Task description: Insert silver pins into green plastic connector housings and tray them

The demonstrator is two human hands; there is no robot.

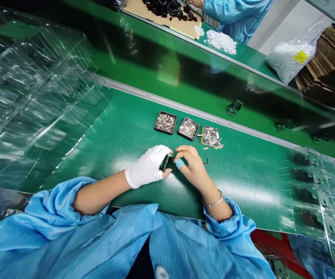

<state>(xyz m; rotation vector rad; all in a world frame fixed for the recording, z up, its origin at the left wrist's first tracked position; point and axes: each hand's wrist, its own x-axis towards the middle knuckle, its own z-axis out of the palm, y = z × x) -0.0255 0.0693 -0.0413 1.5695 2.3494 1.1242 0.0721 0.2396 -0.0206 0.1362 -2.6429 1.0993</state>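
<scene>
Two hands meet around a small, dark green, boxy part with hard edges (167,163), just above the smooth, glossy green counter (243,166). The left hand (148,166), in a white knit-looking glove with bare fingertips, is clamped on the part. The right hand (194,166), bare but for a matte blue finger cover (179,162), bends its fingers at the part's right edge; I cannot tell whether they pinch anything.

From the part, at 12 o'clock sits a black square tray (165,123) of shiny metal bits; at 1 o'clock, a second black tray (188,128), similarly filled; at 2 o'clock, a pale tray (210,136) heaped with flat silvery strips. A thin bent rod (206,161) lies near 3 o'clock. Crinkly, glossy clear plastic trays (39,93) stack at 10 o'clock.
</scene>
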